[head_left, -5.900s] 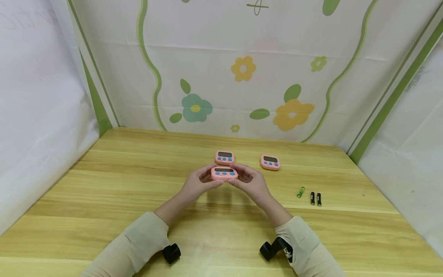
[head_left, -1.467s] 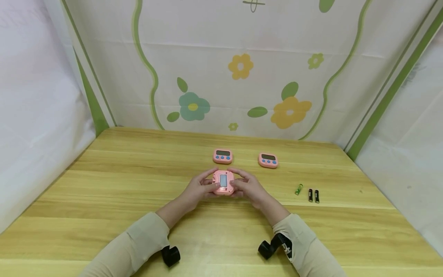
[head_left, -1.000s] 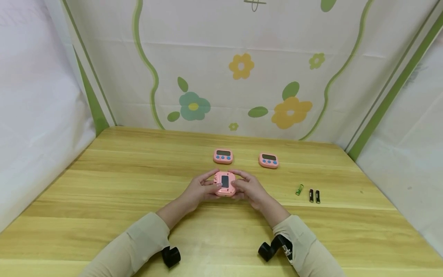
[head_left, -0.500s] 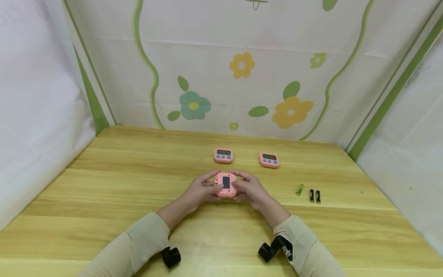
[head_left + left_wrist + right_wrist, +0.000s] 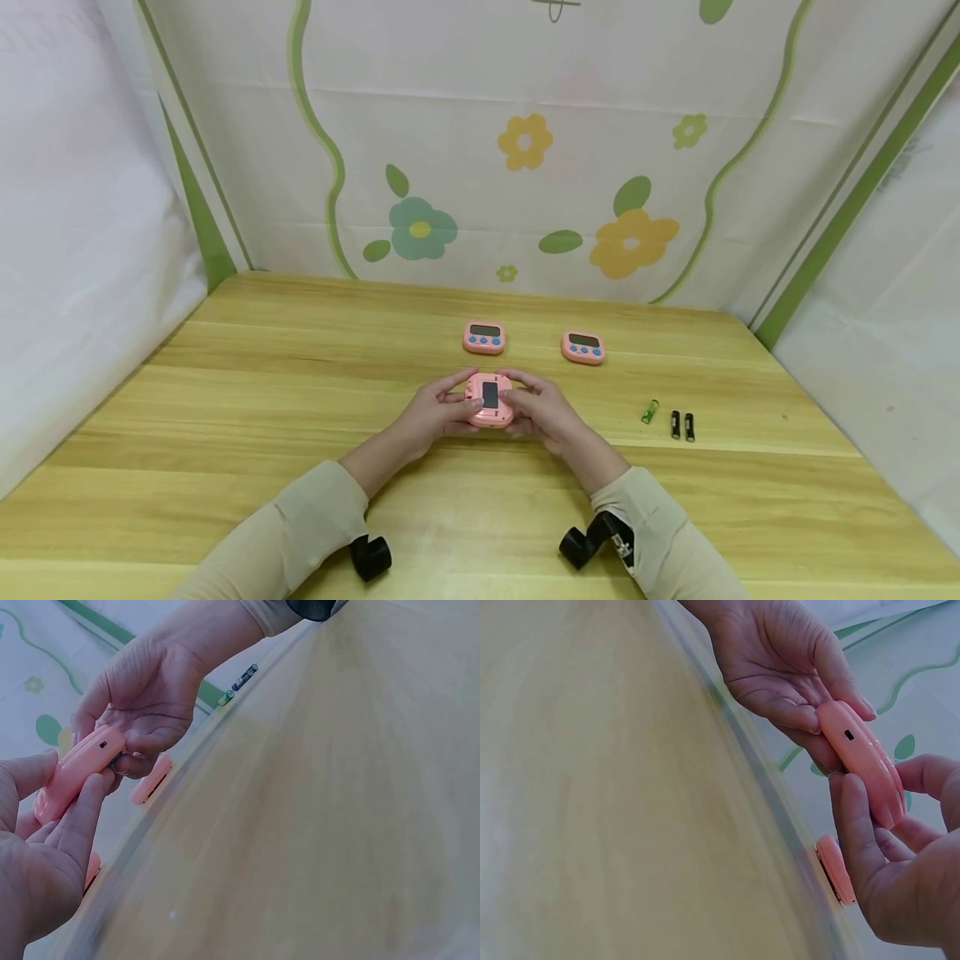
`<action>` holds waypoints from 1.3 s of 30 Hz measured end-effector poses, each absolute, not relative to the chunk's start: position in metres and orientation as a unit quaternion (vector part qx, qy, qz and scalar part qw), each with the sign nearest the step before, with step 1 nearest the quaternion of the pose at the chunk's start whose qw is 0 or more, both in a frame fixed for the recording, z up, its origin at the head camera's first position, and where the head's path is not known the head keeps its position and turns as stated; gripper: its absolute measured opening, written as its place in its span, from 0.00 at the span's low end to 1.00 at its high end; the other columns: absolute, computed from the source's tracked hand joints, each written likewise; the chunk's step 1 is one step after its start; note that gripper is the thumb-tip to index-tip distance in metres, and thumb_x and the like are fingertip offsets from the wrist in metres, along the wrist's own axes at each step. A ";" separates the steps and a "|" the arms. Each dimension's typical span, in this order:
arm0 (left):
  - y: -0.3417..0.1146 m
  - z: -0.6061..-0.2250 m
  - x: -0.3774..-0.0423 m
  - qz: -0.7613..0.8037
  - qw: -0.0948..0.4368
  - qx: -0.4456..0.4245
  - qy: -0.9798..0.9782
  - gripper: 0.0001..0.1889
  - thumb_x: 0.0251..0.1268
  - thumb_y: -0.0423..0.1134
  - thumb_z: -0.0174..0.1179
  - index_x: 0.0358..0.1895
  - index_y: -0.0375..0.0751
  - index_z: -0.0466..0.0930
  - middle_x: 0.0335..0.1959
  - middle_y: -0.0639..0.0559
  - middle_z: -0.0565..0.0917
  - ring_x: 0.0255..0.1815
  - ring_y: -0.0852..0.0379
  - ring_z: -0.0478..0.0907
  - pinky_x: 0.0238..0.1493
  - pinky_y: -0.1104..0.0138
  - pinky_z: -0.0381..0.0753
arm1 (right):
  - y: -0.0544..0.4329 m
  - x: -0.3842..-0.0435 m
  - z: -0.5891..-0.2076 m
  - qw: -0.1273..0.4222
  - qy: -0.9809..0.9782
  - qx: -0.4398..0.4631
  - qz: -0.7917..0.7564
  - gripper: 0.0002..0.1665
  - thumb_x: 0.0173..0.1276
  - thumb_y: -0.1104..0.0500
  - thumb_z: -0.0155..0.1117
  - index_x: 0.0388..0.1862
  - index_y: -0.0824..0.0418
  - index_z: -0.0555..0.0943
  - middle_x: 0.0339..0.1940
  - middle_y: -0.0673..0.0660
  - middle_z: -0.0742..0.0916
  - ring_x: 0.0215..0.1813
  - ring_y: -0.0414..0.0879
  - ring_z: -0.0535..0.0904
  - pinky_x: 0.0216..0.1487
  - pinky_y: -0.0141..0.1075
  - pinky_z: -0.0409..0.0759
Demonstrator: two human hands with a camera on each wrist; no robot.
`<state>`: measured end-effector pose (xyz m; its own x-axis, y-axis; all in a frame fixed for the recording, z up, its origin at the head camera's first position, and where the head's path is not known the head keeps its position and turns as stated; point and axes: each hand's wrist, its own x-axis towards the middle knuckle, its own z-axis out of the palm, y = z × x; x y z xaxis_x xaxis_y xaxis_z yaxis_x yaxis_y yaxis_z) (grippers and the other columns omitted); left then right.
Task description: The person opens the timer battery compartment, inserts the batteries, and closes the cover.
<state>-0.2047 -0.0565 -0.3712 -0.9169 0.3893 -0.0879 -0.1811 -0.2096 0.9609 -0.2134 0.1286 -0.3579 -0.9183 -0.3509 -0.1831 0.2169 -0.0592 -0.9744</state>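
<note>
A pink digital timer (image 5: 490, 401) is held above the table with its back facing up, a dark rectangle showing on that back. From the left side my left hand (image 5: 429, 412) grips it, thumb lying on the back. My right hand (image 5: 546, 412) grips the opposite side, its thumb at the edge of the dark rectangle. In the left wrist view the timer (image 5: 79, 774) shows its rounded pink edge with a small dark slot. The right wrist view also has the timer (image 5: 862, 765) between the fingers of both hands. Its screen and buttons are hidden underneath.
Two more pink timers lie face up beyond the hands: one timer (image 5: 483, 337) straight ahead, another timer (image 5: 583, 347) to its right. On the right of the wooden table (image 5: 225, 400) lie a green battery (image 5: 650, 411) and two black batteries (image 5: 676, 425). A patterned cloth (image 5: 465, 167) hangs behind.
Since the oldest frame the timer has been turned from its screen side to its back. Most recently my right thumb has slid slightly left over the back; both hands keep their hold.
</note>
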 end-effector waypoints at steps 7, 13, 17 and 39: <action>-0.058 -0.373 -0.205 0.775 0.184 0.083 0.599 0.31 0.55 0.31 0.57 0.63 0.41 0.58 0.39 0.37 0.76 0.33 0.51 0.77 0.39 0.58 0.76 | 0.128 -0.213 -0.357 0.197 0.653 -0.043 -0.730 0.28 0.60 0.64 0.54 0.60 0.62 0.64 0.30 0.56 0.81 0.22 0.42 0.77 0.24 0.33 0.78; -0.056 -0.372 -0.207 0.775 0.190 0.085 0.596 0.32 0.55 0.31 0.57 0.64 0.42 0.56 0.41 0.37 0.76 0.35 0.50 0.77 0.38 0.60 0.77 | 0.130 -0.213 -0.355 0.193 0.660 -0.040 -0.725 0.27 0.60 0.65 0.53 0.60 0.62 0.64 0.29 0.57 0.81 0.22 0.42 0.77 0.24 0.34 0.79; -0.056 -0.372 -0.207 0.777 0.188 0.088 0.594 0.31 0.55 0.30 0.56 0.64 0.41 0.56 0.41 0.36 0.76 0.34 0.50 0.77 0.38 0.60 0.77 | 0.129 -0.214 -0.355 0.193 0.660 -0.037 -0.726 0.27 0.60 0.66 0.52 0.60 0.62 0.65 0.30 0.57 0.81 0.22 0.43 0.77 0.24 0.33 0.79; -0.057 -0.375 -0.207 0.786 0.193 0.094 0.580 0.31 0.55 0.29 0.56 0.64 0.40 0.56 0.42 0.36 0.75 0.35 0.50 0.77 0.39 0.58 0.76 | 0.127 -0.214 -0.357 0.176 0.661 -0.037 -0.729 0.27 0.57 0.69 0.52 0.58 0.64 0.67 0.26 0.56 0.80 0.19 0.42 0.76 0.20 0.33 0.78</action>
